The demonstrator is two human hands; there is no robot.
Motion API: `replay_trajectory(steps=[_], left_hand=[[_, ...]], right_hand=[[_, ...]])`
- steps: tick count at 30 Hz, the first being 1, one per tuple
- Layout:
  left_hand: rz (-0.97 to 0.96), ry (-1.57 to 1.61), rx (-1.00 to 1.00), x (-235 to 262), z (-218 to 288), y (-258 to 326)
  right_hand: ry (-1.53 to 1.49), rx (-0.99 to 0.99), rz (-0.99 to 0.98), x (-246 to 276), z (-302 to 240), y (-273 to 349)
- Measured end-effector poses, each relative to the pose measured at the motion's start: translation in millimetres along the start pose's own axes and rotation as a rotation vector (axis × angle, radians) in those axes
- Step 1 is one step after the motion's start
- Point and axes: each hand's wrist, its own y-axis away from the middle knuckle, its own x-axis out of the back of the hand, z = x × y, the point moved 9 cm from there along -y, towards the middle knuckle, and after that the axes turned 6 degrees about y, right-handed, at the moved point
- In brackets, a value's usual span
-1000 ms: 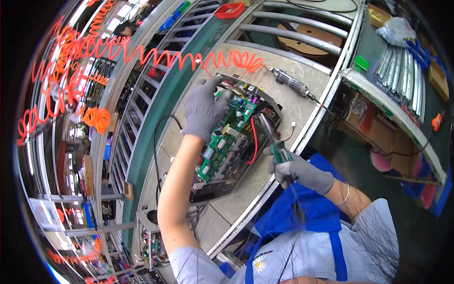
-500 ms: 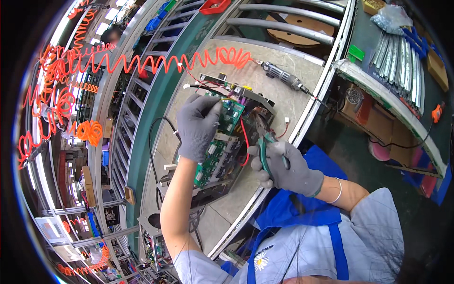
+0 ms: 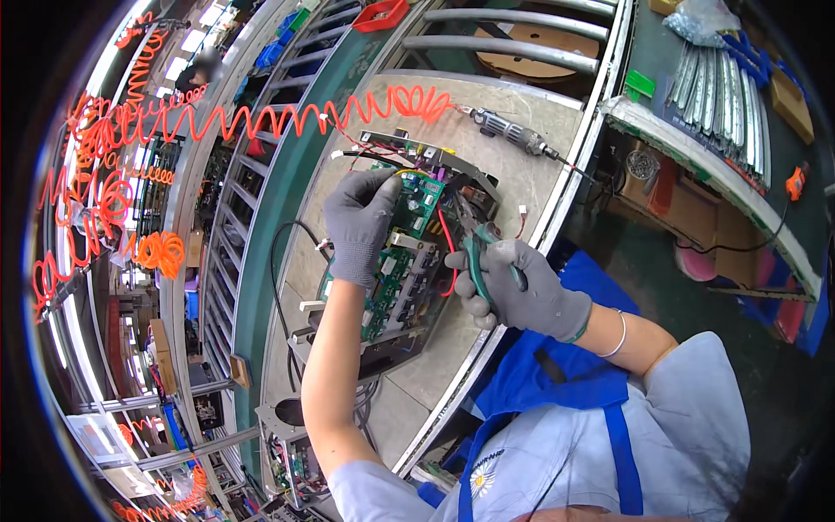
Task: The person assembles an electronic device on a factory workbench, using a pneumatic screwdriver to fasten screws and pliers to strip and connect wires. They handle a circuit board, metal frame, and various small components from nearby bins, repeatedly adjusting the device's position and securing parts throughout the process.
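Looks mid-job: left hand (image 3: 358, 228) pinches wiring atop the green circuit board (image 3: 396, 270); right hand (image 3: 513, 291), grip closed on green-handled pliers (image 3: 480, 261), right beside it. Red wire (image 3: 448, 252) loose.

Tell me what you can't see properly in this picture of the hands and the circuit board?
- Head view: the left hand covers part of the green circuit board, so what its fingertips touch is hidden.
- Head view: the right hand wraps the green-handled pliers; their tip is too small to make out.
- Head view: board parts are too small to identify.
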Motion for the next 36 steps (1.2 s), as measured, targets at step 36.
replay_trajectory(steps=[36], left_hand=[[-0.003,0.113,0.007,0,-9,8]], right_hand=[[0.714,-0.105,0.268,79,-28,19]])
